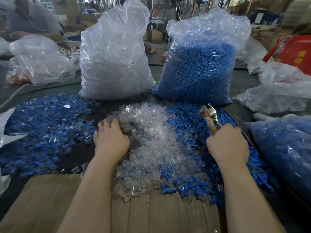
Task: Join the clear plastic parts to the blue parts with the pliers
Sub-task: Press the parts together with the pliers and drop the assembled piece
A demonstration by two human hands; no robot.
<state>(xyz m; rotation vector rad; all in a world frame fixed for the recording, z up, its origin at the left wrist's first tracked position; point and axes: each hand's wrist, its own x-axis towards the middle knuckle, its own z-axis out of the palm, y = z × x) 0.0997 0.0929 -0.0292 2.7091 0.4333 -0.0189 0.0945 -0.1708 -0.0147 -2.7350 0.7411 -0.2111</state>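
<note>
Pliers (209, 115) are gripped in the right hand (228, 143); the left hand (110, 139) rests with fingers straight on the clear plastic parts (151, 142) mid-desk. One clear piece should be pinched singly, then a blue part (185, 121) taken alongside.

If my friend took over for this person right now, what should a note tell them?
Left hand: rests palm down on the edge of the loose clear parts pile; what the fingertips hold, if anything, cannot be seen.
Right hand: grips the pliers by the handles, head pointing away over the loose blue parts pile.
Supplies: bag of clear parts and bag of blue parts stand behind the piles.
Done: the joined pieces pile lies at far left.
Left: plenty of loose clear and blue parts remain to join.
</note>
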